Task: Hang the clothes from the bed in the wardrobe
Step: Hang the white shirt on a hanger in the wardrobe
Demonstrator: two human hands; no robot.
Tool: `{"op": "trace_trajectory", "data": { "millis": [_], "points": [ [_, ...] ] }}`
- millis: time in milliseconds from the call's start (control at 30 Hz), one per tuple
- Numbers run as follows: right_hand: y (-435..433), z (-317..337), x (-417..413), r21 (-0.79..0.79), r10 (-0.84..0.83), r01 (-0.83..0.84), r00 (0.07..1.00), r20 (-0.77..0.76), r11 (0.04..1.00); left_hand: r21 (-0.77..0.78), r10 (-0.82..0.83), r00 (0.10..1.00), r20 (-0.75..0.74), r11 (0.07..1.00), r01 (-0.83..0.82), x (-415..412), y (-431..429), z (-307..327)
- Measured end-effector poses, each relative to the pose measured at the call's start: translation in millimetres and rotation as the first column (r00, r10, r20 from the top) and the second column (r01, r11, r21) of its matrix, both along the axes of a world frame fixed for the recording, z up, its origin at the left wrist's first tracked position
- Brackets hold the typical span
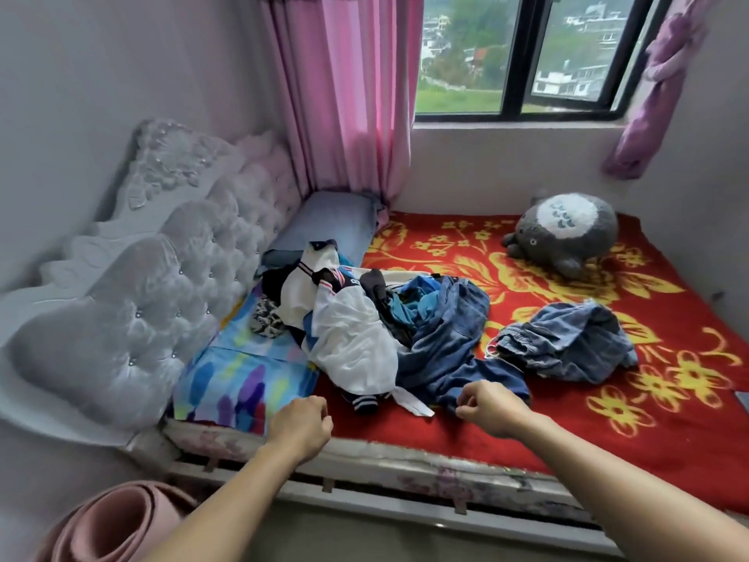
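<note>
Bed (668, 432), red floral blanket: clothes pile (389, 318) mid-bed toward the headboard end (jeans uppermost). 2 hands at the near edge, left hand (302, 427) and right hand (492, 409), fingers loosely curled, gripping nothing.

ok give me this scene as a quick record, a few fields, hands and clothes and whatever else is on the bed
left hand: loosely curled, empty, over the bed edge
right hand: loosely curled, empty, at the hem of the blue garment
clothes pile: white, black and blue items heaped mid-bed
separate item: denim garment lying apart to the right
other: grey plush toy by the window wall
wardrobe: not in view
</note>
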State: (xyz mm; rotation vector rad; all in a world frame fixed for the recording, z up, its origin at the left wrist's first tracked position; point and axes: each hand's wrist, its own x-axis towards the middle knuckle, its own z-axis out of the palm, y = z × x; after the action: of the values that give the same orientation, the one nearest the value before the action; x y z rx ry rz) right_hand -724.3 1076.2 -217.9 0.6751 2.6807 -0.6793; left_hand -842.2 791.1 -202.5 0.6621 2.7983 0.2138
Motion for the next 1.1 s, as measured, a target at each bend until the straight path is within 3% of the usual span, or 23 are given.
{"op": "trace_trajectory", "data": {
  "millis": [167,467,767,933,1100],
  "points": [
    [25,-42,-84,-0.02,0.077,-0.075,0.993,0.094,0.997,-0.028,0.033,0.998,0.048,0.999,-0.032,-54,16,-28],
    [67,-161,-289,-0.115,0.251,-0.231,0.944,0.213,0.966,-0.09,0.271,0.951,0.145,0.961,-0.26,-178,53,-88],
    [90,-254,-458,-0.059,0.21,-0.202,0.952,0.221,0.978,-0.181,0.425,0.875,0.231,0.902,-0.391,-247,85,-159],
    [88,-301,-486,-0.066,0.217,-0.209,0.964,0.155,0.976,-0.216,0.446,0.845,0.296,0.893,-0.396,-259,93,-194],
    [92,-321,-451,-0.03,0.276,-0.276,0.937,0.214,0.961,-0.247,0.415,0.846,0.333,0.905,-0.346,-268,109,-212]
  ]
}}
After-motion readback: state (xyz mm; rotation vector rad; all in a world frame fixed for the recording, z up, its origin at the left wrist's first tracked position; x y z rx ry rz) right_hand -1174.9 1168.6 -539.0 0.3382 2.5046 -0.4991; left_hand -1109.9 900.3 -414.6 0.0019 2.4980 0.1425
